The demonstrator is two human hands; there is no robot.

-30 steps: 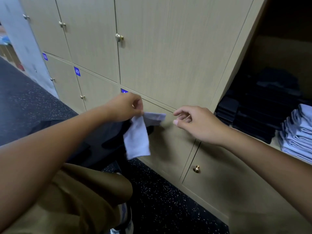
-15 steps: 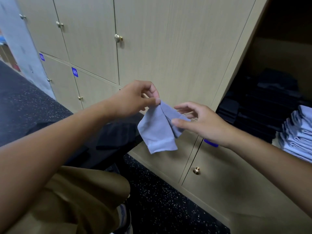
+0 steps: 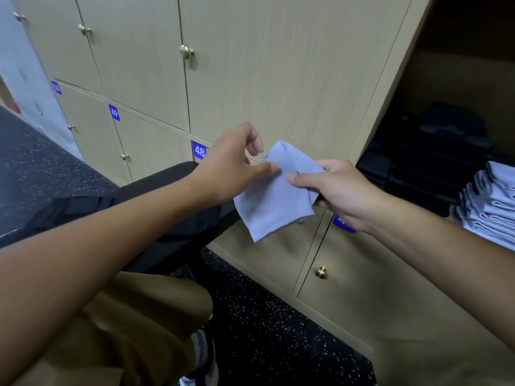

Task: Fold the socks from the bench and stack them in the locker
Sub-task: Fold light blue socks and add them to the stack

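A light blue sock, folded over, hangs in front of the locker doors. My right hand grips its right side, thumb on top. My left hand touches the sock's upper left edge with its thumb, the other fingers loosely curled above it. The open locker is at the right; it holds a stack of folded light blue socks and folded black socks. The black bench lies under my left forearm.
Closed beige locker doors with brass knobs and blue number tags fill the wall ahead. The floor is dark and speckled. My knee in brown trousers and a shoe are at the lower left.
The sock rose from the bench side toward the right. My right hand took hold of it, and my left hand's pinch eased to a thumb touch.
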